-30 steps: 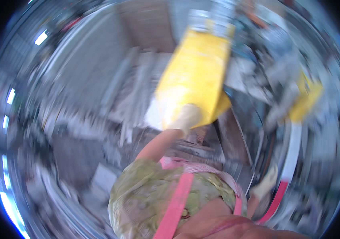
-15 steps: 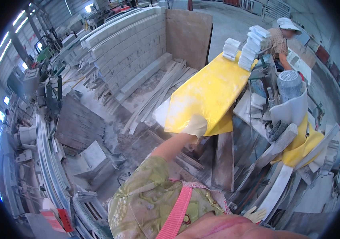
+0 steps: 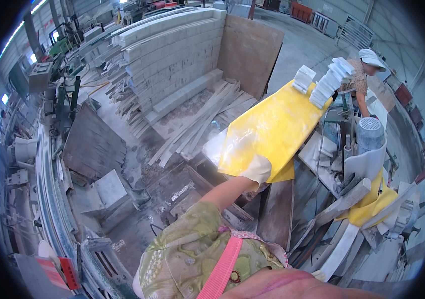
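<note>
My left hand [image 3: 257, 170], in a pale glove, rests at the near end of a long yellow sheet [image 3: 272, 132]. The sheet lies over a raised surface, and a whitish, dusty patch shows on it just beyond the glove. The glove's fingers are not distinct, so I cannot tell whether they are flat or curled. Of my right hand [image 3: 317, 274], only a small gloved part shows low down, beside a pale strip [image 3: 339, 251]; my body hides the rest. Two stacks of white slabs, a short one [image 3: 303, 78] and a taller one [image 3: 330, 83], stand at the sheet's far end.
Pale stone blocks [image 3: 177, 55] form a wall behind, with long thin offcuts [image 3: 197, 119] before it and a brown board [image 3: 250, 52] at its end. Beyond the slabs a person in a white hat [image 3: 359, 82] bends over. A grey motor [image 3: 370, 133] stands to the right.
The whole view has shifted, so the sheet and slabs appear farther right and lower. My left hand remains at the sheet's near end. My right hand is now mostly hidden.
</note>
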`<action>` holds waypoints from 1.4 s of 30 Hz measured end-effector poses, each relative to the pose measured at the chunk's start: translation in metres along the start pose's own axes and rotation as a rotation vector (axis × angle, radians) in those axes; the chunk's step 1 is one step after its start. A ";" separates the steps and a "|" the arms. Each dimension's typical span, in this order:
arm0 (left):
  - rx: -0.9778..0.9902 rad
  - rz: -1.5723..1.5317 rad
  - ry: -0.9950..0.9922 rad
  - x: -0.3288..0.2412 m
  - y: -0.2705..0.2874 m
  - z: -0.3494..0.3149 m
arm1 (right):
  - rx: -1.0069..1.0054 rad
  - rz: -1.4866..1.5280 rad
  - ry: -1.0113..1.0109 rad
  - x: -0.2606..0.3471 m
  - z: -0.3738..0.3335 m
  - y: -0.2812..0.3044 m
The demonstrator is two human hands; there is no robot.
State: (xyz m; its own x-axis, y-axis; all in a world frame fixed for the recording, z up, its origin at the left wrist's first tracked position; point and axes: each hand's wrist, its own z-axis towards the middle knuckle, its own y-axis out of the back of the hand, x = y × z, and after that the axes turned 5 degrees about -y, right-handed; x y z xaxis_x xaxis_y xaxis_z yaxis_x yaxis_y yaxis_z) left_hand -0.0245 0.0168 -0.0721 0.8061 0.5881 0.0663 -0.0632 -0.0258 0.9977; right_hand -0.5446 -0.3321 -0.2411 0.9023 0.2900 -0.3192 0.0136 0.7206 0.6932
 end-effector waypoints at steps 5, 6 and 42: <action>-0.034 -0.046 0.082 0.002 -0.023 0.015 | 0.053 -0.065 0.032 0.004 -0.012 0.007; -0.046 -0.024 0.042 0.001 -0.029 0.017 | 0.051 -0.069 0.034 0.008 -0.011 0.013; -0.073 -0.038 0.077 -0.002 -0.047 0.028 | 0.021 -0.175 0.118 0.018 -0.010 0.036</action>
State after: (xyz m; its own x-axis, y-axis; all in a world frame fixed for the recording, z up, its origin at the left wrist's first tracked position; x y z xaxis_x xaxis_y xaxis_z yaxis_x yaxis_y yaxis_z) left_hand -0.0066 -0.0056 -0.1190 0.7612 0.6481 0.0239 -0.0781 0.0550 0.9954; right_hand -0.5317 -0.2944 -0.2280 0.8286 0.2345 -0.5084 0.1755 0.7536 0.6335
